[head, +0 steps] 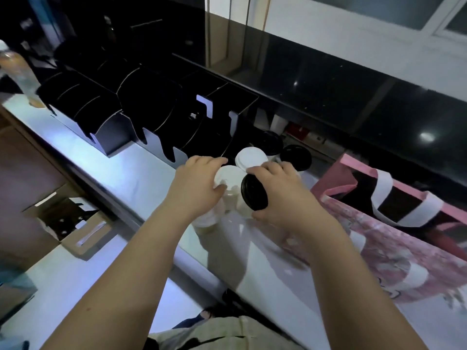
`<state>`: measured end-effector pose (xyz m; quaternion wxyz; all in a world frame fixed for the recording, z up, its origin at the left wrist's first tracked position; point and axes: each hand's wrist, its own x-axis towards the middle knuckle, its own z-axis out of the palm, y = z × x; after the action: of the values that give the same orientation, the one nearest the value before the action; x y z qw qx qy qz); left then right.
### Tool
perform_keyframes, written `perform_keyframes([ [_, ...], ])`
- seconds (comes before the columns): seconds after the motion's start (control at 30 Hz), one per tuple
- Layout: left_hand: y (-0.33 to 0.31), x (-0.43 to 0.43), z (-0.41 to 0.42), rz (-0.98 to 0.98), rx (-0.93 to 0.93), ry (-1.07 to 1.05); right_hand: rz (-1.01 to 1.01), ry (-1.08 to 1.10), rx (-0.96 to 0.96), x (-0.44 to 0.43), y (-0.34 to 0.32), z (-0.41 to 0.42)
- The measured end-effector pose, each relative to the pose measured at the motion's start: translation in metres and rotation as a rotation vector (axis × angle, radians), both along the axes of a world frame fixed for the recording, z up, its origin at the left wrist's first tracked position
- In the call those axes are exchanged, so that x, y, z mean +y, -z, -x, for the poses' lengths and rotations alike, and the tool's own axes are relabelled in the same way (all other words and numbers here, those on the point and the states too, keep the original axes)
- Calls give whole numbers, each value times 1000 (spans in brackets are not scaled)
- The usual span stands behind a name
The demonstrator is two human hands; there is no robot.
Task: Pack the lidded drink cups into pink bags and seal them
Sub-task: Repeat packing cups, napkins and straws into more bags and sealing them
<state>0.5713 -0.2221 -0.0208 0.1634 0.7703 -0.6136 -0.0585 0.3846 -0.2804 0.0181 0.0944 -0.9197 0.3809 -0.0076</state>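
Note:
My left hand (195, 184) is closed around a white-lidded cup (228, 176) on the counter. My right hand (279, 195) grips a black-lidded cup (254, 192), which is tilted toward me, lid facing the camera. Behind them stand another white-lidded cup (250, 156) and two black-lidded cups (271, 142) (296, 157). An open pink bag (394, 251) with white handles lies to the right of my right hand, its mouth facing up.
Black lid and cup dispensers (151, 114) line the back of the white counter (126, 178). An open cardboard box (73, 223) sits below the counter's left edge. A dark raised ledge (328, 92) runs behind the cups.

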Motion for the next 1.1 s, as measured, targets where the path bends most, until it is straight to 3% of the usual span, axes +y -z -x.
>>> perform_keyframes([
  [0.23,-71,-51,28,82,-64,182,27,143,-230,-6,-93,49],
  [0.47,-101,-82,92,187,-26,447,99,410,-360,0,-124,127],
  [0.63,-105,-89,152,202,58,683,108,635,-386,17,-124,182],
  [0.83,-86,-103,209,-106,138,871,28,735,-318,25,-100,207],
  [0.97,-71,-105,215,-126,182,911,30,770,-311,28,-78,214],
  [1.1,-68,-100,213,-97,16,958,94,896,-227,32,-66,232],
])
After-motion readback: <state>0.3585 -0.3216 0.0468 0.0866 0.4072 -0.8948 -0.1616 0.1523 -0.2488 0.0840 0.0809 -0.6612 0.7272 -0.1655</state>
